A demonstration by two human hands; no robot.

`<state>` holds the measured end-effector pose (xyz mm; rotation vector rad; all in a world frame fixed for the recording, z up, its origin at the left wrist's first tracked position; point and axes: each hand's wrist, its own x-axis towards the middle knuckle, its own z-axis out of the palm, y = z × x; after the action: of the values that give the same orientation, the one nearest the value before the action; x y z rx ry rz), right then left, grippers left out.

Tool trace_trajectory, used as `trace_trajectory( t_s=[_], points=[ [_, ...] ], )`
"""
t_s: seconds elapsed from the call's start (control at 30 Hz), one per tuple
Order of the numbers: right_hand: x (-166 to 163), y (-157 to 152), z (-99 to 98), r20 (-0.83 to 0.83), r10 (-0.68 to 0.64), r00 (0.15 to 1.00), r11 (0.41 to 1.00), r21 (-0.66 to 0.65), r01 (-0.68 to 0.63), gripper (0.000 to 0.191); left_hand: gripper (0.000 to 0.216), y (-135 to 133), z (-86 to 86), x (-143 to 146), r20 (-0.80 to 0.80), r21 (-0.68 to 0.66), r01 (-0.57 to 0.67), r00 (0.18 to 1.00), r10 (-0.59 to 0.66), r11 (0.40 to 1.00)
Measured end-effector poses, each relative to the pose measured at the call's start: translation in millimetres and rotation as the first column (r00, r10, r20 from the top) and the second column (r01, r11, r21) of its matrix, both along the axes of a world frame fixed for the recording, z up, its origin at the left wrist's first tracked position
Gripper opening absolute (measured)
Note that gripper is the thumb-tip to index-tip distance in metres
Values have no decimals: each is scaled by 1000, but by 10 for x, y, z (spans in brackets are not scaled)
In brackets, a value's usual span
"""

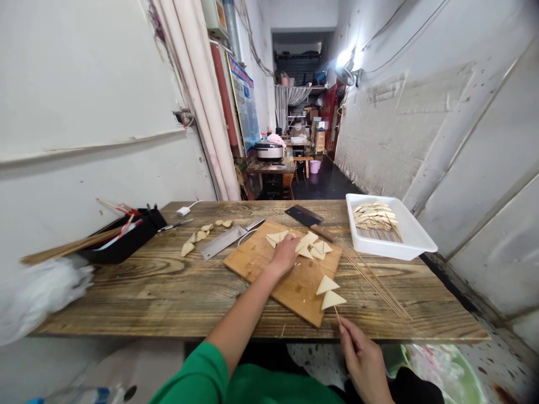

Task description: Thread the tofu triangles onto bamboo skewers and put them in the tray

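Observation:
My right hand pinches the lower end of a thin wooden skewer near the table's front edge. Two pale triangular slices are threaded on that skewer, one above the other, over the right corner of the cutting board. My left hand reaches over the board with its fingers curled down among loose slices; the fingertips are partly hidden, so their grip is unclear. To its right lies a group of triangular slices, and more slices lie just left of it.
A cleaver lies left of the board, a dark-bladed knife behind it. Bare skewers lie to the right. A white tray holds filled skewers. Offcuts and a black box are on the left.

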<state>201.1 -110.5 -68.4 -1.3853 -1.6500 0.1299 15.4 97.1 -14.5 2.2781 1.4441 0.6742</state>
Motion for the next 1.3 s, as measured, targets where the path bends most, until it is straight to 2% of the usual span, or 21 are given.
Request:
trace_trajectory(
  t_s=[0.17, 0.33, 0.4, 0.47, 0.5, 0.57, 0.63, 0.7, 0.77, 0.87, 1.0, 1.17, 1.3],
  points=[
    [-42, 9, 17, -17, 19, 1000, 1000, -3, -19, 26, 32, -152, -195, -79, 132, 140, 4, 991, -23, 990],
    [-74, 9, 45, -30, 37, 999, 999, -8, -37, 25, 19, -224, -353, -114, 290, 143, -43, 957, 0, 989],
    [-86, 9, 68, -34, 40, 999, 999, 3, -40, 25, 18, -260, -342, -111, 453, 76, -101, 890, 56, 992],
    [-99, 8, 94, -41, 49, 998, 999, 6, -48, 24, 20, -321, -284, -97, 635, -141, -76, 758, 149, 987],
    [-106, 7, 106, -48, 53, 997, 999, 5, -53, 24, 23, -361, -241, -88, 705, -283, 0, 678, 208, 959],
    [-119, 6, 126, -61, 60, 996, 998, -2, -60, 24, 26, -447, -147, -70, 784, -505, 215, 520, 340, 836],
    [-130, 3, 138, -74, 60, 995, 998, -10, -61, 25, 22, -521, -61, -60, 800, -593, 382, 379, 464, 709],
    [-138, -3, 145, -81, 61, 995, 998, -17, -62, 25, 16, -562, 0, -61, 782, -616, 460, 263, 564, 639],
    [-144, -11, 150, -83, 65, 994, 997, -32, -68, 25, 14, -568, 34, -74, 728, -645, 519, 195, 657, 561],
    [-153, -26, 159, -91, 73, 993, 996, -46, -78, 26, 28, -551, 56, -103, 660, -658, 602, 173, 731, 452],
    [-166, -43, 178, -95, 91, 991, 994, -46, -96, 26, 45, -566, 84, -129, 699, -584, 696, 169, 695, 418],
    [-176, -65, 195, -101, 93, 991, 993, -68, -100, 26, 47, -658, 166, -127, 764, -434, 802, 85, 640, 411],
    [-182, -84, 193, -101, 113, 988, 991, -64, -120, 26, 53, -699, 177, -101, 751, -441, 800, 82, 655, 407]
  ],
)
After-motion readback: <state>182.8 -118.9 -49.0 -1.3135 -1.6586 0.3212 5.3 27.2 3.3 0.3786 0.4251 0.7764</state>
